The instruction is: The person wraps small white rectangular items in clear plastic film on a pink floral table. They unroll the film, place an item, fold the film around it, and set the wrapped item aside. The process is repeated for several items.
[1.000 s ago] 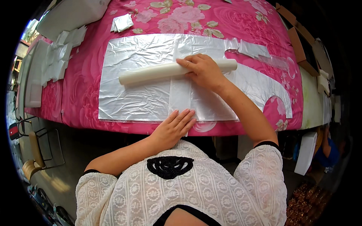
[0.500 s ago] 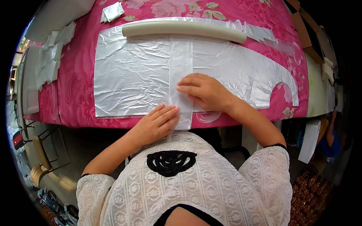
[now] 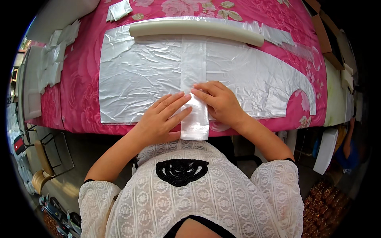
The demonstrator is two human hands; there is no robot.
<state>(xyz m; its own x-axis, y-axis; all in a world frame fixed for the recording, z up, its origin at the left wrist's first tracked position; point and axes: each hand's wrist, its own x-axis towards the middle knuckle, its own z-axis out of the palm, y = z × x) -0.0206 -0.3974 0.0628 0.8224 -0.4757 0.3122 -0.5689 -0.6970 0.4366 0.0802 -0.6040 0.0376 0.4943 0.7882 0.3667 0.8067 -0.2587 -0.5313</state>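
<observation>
A stack of thin, shiny white plastic sheets (image 3: 135, 75) lies spread before me, wrinkled on its left half, with a curved cut-out at its right end. Across its middle runs a long folded plastic strip (image 3: 194, 59), its near end hanging over the table edge towards my body. My left hand (image 3: 160, 117) rests flat on the strip's left side, fingers stretched out. Just to its right, my right hand (image 3: 224, 103) lies over the strip's right edge, fingers extended and slightly bent, thumb apart. The two hands' fingertips nearly meet.
A pale cylindrical roll (image 3: 198, 31) lies across the far side of the sheets. The pink floral cloth (image 3: 79, 87) covers the table. Small folded plastic packets (image 3: 119, 10) sit at the far left, with more packets (image 3: 51, 59) at the left edge. A cardboard box (image 3: 327, 41) stands right.
My left hand has slid forward and onto the strip, fingers reaching further. My right hand has shifted a little right and nearer, fingers lower on the plastic.
</observation>
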